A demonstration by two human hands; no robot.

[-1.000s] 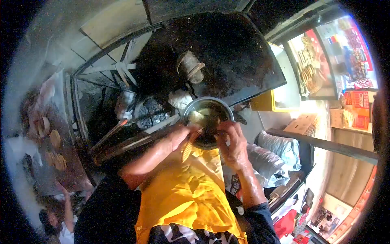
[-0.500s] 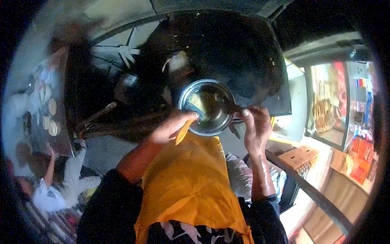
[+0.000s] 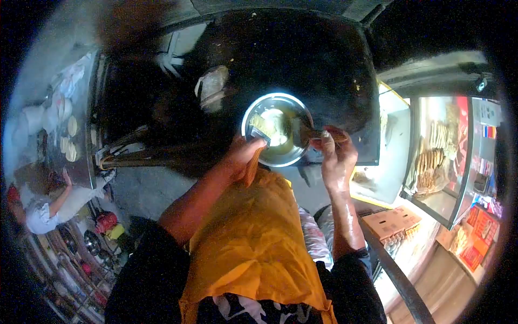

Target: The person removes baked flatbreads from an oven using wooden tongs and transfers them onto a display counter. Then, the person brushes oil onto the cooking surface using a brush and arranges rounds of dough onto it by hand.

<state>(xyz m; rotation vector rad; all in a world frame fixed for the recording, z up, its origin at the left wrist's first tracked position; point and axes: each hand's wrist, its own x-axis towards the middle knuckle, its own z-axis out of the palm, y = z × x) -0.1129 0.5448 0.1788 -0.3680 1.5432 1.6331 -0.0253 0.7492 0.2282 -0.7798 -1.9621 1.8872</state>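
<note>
A round metal bowl [image 3: 286, 157] with shiny liquid inside is in front of my yellow apron [image 3: 251, 232], over the near edge of a black surface. My left hand [image 3: 243, 154] is closed on a brush [image 3: 252, 166] with a wooden handle; its pale bristles are inside the bowl at the left. At the bowl's right side, my right hand [image 3: 337, 154] pinches a dark brown handle [image 3: 337, 135], whose inner end reaches over the rim. What this handle belongs to is not clear.
The wide black surface [image 3: 291, 59] bears a pale cylindrical object [image 3: 213, 86]. At the left, another person [image 3: 40, 216] is beside a table [image 3: 83, 167] with flat dough rounds [image 3: 71, 127]. A glass case [image 3: 445, 162] with baked food is at the right, above a carton [image 3: 391, 221].
The view has turned to the right. The right hand has moved from the bowl's near rim out to its right side, with the brown handle now showing. The brush stays in the left hand.
</note>
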